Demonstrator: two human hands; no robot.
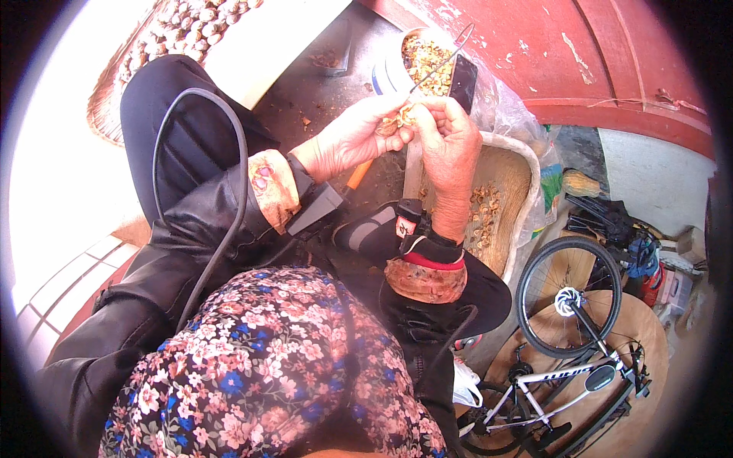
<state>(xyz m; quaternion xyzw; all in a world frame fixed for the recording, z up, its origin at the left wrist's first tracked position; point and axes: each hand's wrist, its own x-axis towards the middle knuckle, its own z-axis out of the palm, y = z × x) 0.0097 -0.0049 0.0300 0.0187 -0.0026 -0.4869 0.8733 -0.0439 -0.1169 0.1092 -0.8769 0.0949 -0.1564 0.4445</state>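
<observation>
My left hand (347,133) and my right hand (452,145) meet in front of me over the floor. Between their fingertips is a cracked walnut (391,124), its brown shell side toward the left hand and pale broken pieces toward the right. Thumb and fingers of the left hand close around the shell; the right hand pinches at the pale part, its curled fingers partly hiding it. Just beyond the hands stands a white bucket (388,70) holding yellowish nut pieces (427,65). A dark phone (463,82) rests at the bucket's right side.
Right of my hands, a pale trough (527,172) contains shell pieces (485,210). Whole walnuts (187,27) lie in a woven basket (103,103) at the far left. Plastic bags (504,107) lie by a red door (611,53). A bicycle (569,298) stands at the lower right.
</observation>
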